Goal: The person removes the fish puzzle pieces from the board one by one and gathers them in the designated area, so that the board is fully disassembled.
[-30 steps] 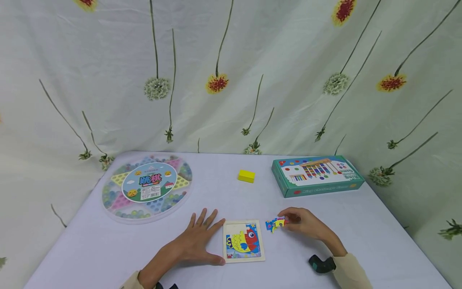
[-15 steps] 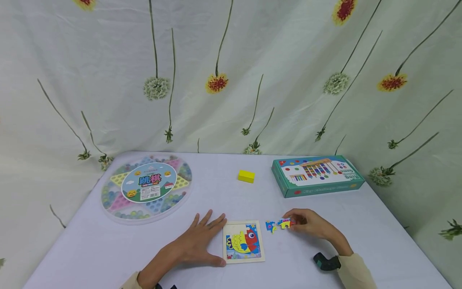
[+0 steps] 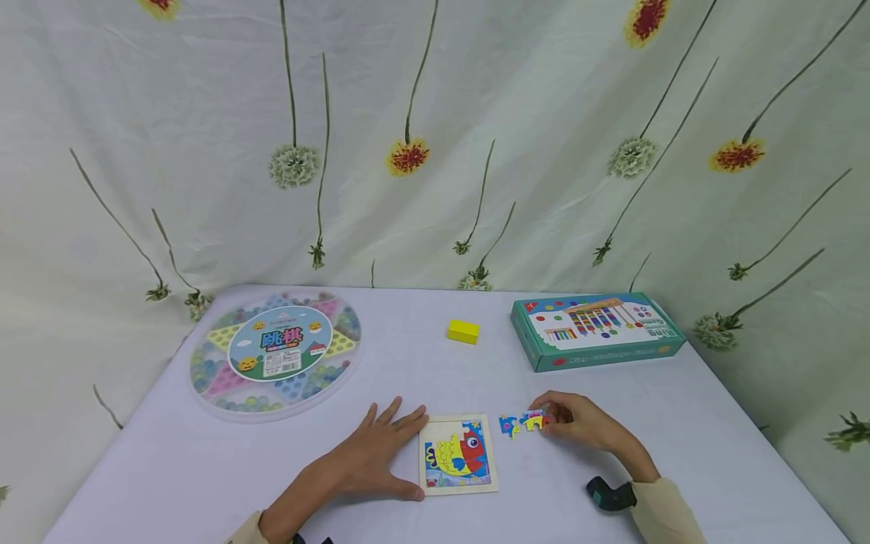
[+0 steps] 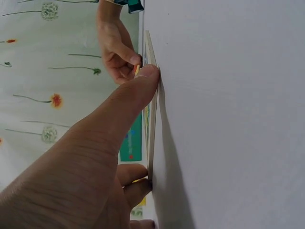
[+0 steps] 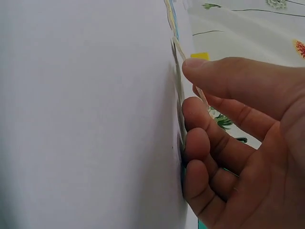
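A square wooden jigsaw tray (image 3: 462, 491) with a yellow and red fish picture lies flat on the table. Spread along its left side, my left hand (image 3: 374, 457) touches the near corner with the thumb and the far corner with the index finger. In the left wrist view, the thumb lies against the tray's edge (image 4: 153, 124). Right of the tray, my right hand (image 3: 584, 425) pinches a colourful puzzle piece (image 3: 532, 420) between thumb and index finger. That piece is slightly tilted in the right wrist view. A blue and yellow puzzle piece (image 3: 507, 426) lies between it and the tray.
A round Chinese checkers set (image 3: 282, 400) with marbles lies at the back left. Behind the tray sits a yellow block (image 3: 464, 332). At the back right is a green game box (image 3: 605, 359). A flowered cloth (image 3: 435, 219) hangs behind the white table.
My right hand has drawn its puzzle piece rightward, apart from the blue and yellow one, then slightly back left. My left hand has barely shifted at the tray.
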The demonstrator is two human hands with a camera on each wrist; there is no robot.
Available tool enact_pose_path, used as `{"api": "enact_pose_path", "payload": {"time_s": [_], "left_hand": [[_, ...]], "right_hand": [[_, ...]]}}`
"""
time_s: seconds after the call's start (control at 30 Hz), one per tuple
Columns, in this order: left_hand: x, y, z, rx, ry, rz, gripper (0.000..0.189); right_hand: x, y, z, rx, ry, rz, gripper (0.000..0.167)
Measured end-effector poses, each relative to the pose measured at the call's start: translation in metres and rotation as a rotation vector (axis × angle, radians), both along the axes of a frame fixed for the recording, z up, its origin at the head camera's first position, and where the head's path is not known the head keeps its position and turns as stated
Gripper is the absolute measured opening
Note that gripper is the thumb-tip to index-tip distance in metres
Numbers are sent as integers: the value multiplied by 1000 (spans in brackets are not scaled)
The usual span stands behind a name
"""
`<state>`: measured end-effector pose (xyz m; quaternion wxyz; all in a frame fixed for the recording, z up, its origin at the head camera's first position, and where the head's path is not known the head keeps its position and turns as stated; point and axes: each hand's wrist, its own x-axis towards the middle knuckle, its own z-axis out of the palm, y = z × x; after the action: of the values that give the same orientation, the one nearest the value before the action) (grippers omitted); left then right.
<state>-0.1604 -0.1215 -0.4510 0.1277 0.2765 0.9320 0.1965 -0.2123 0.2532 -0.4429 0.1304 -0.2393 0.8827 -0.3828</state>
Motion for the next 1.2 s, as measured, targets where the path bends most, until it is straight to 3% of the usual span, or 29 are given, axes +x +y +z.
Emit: {"api": "enact_pose_path", "payload": {"time_s": [1.2], "left_hand": [[1, 1, 2, -5, -15, 16, 103]], "right_hand": [[2, 1, 1, 38, 16, -22, 26]]}}
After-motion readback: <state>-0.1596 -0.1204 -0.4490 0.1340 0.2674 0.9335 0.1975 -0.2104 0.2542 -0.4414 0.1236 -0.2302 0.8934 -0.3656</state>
